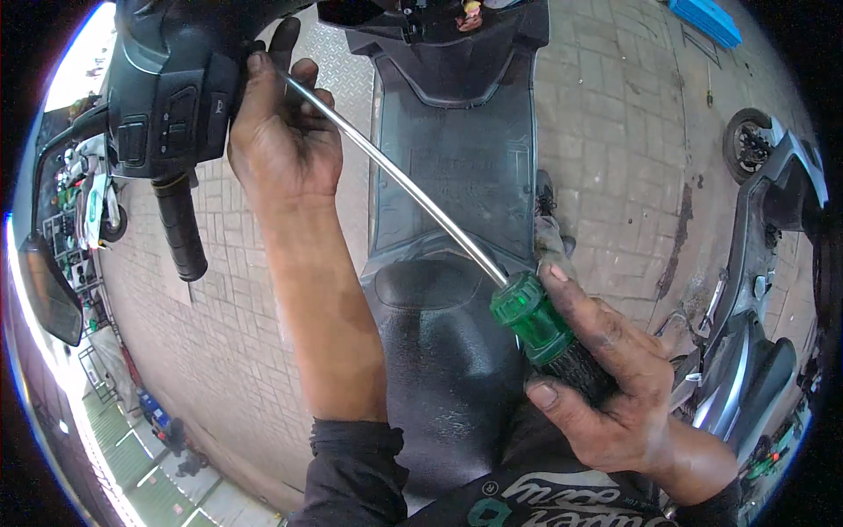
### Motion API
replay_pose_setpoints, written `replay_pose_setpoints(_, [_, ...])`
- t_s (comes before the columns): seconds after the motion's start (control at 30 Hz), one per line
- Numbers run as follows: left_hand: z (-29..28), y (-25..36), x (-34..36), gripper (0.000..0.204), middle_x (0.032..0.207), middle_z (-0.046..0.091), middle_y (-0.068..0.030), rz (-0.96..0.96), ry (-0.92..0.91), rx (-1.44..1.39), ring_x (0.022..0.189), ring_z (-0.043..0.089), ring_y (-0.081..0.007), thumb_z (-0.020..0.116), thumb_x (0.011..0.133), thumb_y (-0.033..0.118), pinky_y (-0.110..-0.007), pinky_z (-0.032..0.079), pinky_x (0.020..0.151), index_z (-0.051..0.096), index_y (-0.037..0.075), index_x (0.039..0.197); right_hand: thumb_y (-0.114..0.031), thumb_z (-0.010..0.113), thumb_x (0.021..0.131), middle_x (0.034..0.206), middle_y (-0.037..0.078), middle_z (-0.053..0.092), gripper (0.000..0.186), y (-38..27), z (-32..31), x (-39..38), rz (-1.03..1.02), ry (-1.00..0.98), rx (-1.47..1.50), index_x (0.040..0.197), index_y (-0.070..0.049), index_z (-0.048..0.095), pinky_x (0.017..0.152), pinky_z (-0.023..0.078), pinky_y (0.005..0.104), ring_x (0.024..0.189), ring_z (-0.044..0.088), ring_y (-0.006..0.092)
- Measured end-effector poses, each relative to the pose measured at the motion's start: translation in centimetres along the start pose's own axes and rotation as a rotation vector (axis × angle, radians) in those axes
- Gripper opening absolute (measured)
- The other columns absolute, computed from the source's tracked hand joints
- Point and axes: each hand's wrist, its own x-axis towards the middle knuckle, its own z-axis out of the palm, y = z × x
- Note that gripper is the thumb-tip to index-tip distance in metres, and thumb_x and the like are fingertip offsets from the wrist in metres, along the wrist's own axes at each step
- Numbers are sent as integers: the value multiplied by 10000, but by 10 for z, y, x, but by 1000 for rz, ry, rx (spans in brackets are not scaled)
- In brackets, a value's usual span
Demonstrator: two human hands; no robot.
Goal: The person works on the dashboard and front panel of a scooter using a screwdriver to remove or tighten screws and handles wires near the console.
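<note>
A long screwdriver point(395, 176) slants across the scooter, its shiny shaft running up-left from a green and black handle point(533, 323). My right hand point(615, 386) is closed around that handle, with thumb and index finger along its sides. At the far end of the shaft is my left hand point(290, 149), palm up with curled fingers and thumb up against the black handlebar housing point(171, 114). The tip ends among those fingers, so what it touches is hidden. I cannot make out what the left fingertips grip. Dark smudges mark both hands.
Below me are the scooter's black seat point(430, 351) and footboard point(457, 167). A rubber grip point(180, 228) and mirror point(57, 290) stick out on the left. Another scooter point(755, 263) stands at right on the paved floor point(606, 132). A blue object point(707, 22) lies far right.
</note>
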Motion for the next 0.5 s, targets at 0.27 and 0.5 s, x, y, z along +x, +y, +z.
replay_pose_setpoints(0.27, [8, 6, -3, 167, 920, 632, -108, -50, 26, -61, 674, 581, -130, 576, 827, 119, -200, 392, 488, 537, 43, 971, -16, 665, 650, 848, 149, 582, 611, -6, 5, 3, -72, 145, 4, 1221, 42, 455, 597, 446, 271, 640, 554, 213])
replay_pose_setpoints(0.5, [3, 3, 1, 176, 944, 626, -107, -122, 133, -91, 658, 564, -123, 567, 835, 142, -189, 397, 454, 534, 47, 978, -14, 660, 651, 814, 158, 578, 606, -13, -5, 6, -17, 99, -59, 1220, 36, 460, 591, 449, 266, 624, 550, 195])
